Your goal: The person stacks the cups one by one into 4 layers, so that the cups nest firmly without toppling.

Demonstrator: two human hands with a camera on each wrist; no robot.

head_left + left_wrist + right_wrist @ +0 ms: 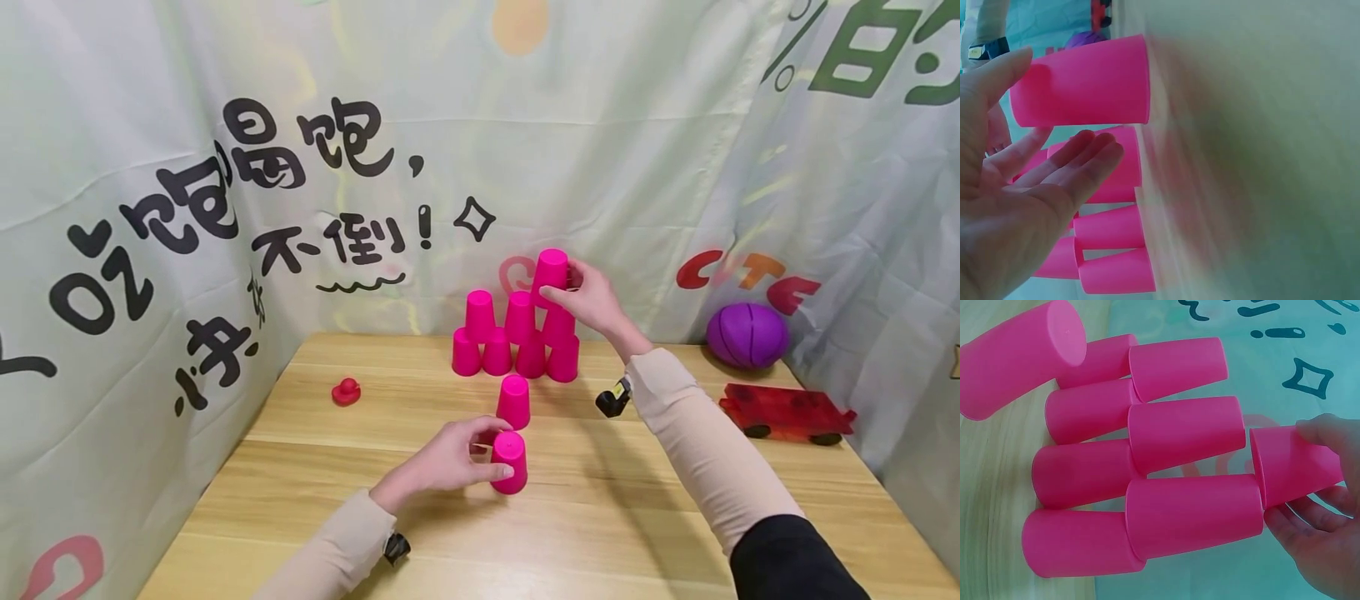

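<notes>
Pink cups, all upside down, stand on a wooden table. At the back they form a pyramid, with several in the bottom row (466,354) and three in the second row (480,315). My right hand (597,300) grips a pink cup (1288,461) between thumb and fingers, its rim right at the tops of the middle and right second-row cups. Nearer me, my left hand (453,457) has thumb and index finger around another pink cup (510,468), its other fingers extended below in the left wrist view. Just behind that cup stands a single pink cup (514,402).
A small red rubber duck (346,392) sits on the left of the table (322,492). At the right are a purple ball (747,335) and a red toy car (786,412). A printed curtain (420,158) hangs close behind the pyramid.
</notes>
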